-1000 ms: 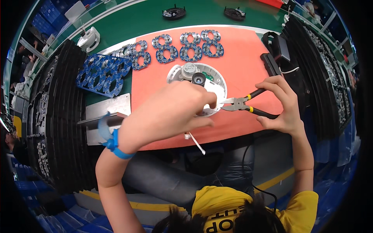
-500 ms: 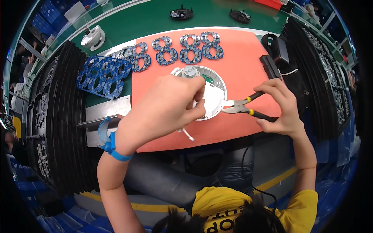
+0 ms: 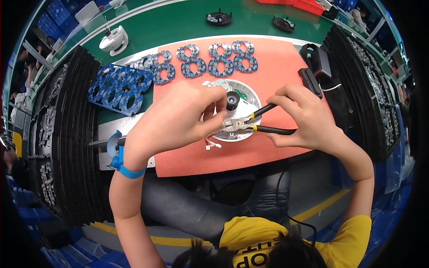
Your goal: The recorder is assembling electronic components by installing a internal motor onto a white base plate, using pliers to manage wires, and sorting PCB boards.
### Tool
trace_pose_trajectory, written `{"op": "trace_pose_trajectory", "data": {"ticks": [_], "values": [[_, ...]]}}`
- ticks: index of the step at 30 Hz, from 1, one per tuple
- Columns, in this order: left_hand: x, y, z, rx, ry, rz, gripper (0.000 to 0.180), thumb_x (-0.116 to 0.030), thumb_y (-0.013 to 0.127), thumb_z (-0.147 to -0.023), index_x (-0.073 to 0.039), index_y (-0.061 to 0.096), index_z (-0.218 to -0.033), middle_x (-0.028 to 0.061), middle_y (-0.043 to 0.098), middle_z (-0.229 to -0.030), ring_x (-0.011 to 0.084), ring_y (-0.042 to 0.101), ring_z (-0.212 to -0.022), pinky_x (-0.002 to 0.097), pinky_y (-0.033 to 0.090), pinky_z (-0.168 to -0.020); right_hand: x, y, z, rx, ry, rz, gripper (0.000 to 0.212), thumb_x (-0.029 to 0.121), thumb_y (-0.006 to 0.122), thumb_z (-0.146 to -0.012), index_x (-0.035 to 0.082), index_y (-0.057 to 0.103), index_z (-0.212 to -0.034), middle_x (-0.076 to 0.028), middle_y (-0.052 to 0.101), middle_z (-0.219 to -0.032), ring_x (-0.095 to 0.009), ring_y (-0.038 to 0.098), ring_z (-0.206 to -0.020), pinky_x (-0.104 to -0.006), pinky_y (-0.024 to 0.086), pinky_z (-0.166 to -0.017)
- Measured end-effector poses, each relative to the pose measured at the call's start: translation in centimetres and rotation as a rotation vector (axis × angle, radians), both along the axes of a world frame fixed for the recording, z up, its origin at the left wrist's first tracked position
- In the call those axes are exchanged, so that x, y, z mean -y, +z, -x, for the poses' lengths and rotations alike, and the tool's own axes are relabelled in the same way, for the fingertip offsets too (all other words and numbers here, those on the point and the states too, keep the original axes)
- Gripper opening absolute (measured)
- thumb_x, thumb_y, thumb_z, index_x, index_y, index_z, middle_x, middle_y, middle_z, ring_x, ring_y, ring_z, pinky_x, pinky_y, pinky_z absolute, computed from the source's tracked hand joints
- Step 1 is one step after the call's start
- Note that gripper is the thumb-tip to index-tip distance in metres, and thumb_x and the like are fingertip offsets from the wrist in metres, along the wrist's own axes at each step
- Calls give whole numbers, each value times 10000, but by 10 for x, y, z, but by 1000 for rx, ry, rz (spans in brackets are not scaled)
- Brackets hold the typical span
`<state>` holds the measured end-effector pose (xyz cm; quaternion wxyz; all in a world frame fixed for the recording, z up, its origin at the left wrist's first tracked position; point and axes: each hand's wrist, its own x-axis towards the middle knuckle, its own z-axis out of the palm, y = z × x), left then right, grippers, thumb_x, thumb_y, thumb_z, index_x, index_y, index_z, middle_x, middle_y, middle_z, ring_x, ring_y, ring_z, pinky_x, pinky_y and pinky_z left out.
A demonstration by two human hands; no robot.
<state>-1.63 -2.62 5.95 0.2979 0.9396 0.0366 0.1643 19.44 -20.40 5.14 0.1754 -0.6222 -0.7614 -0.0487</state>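
Observation:
My left hand [image 3: 183,118], wearing a blue wrist strap [image 3: 123,166], is closed in a pinch over a round white housing [image 3: 254,100]. At its fingertips is a black camera lens module [image 3: 232,100], lens facing up; the fingers partly hide it. Thin wires with white connectors [image 3: 213,145] hang below that hand. My right hand [image 3: 308,118] grips a pair of pliers [image 3: 239,124] by its spread black and yellow handles. The plier jaws are beside my left fingertips, above the housing. What lies between the jaws cannot be made out.
An orange mat [image 3: 192,163] lies under the work. Several figure-eight blue circuit boards [image 3: 221,60] line its far side, and a blue board panel [image 3: 120,89] sits left. Black racks [image 3: 80,134] flank both sides. Black round parts [image 3: 219,18] lie on the green bench [image 3: 170,22].
The pliers have moved left to my left fingertips, from the housing's right rim. The black lens now shows beside my left hand, where a grey round part showed before.

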Motion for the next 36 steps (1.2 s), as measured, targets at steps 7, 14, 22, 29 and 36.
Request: {"op": "trace_pose_trajectory", "data": {"ticks": [7, 14, 22, 29, 36], "values": [[0, 2, -2, -10, -27, 46, 72, -49, 640, -808, -9, 581, -807, 56, 563, -585, 127, 550, -512, 246, 443, -492, 0, -14, -5, -143, 40, 20, 383, 208, 778, -624, 10, 643, -923, -74, 543, -777, -211, 567, -656, -308, 454, -554], [-3, 3, 5, 8, 46, 92, 90, -39, 645, -803, -1, 565, -794, 55, 549, -605, 111, 529, -528, 241, 435, -506, -4, -18, -17, -331, 37, 6, 421, 185, 744, -610, -4, 616, -964, -103, 602, -873, -236, 633, -783, -307, 520, -703], [6, -2, 52, -223, 361, -10, 132, -98, 634, -787, -20, 528, -786, 142, 585, -640, 305, 609, -598, 371, 469, -540, 40, -43, -62, -75, -246, -40, 537, 231, 755, -617, 29, 590, -1086, -130, 586, -1032, -308, 589, -982, -400, 473, -849], [20, -68, 41, -274, 364, -73, 225, -135, 625, -825, 11, 552, -980, 229, 618, -814, 434, 599, -723, 510, 471, -634, 2, -70, -32, 179, 289, -408, 372, 174, 673, -775, 85, 598, -1129, -76, 611, -1060, -223, 614, -904, -339, 497, -763], [21, -83, 35, -148, 319, -123, 215, -91, 659, -800, 3, 573, -972, 185, 600, -813, 397, 588, -720, 471, 464, -610, -26, -51, -37, 41, 456, -419, 247, 83, 601, -796, 31, 613, -1038, -86, 606, -1057, -190, 616, -884, -296, 517, -712]]}}
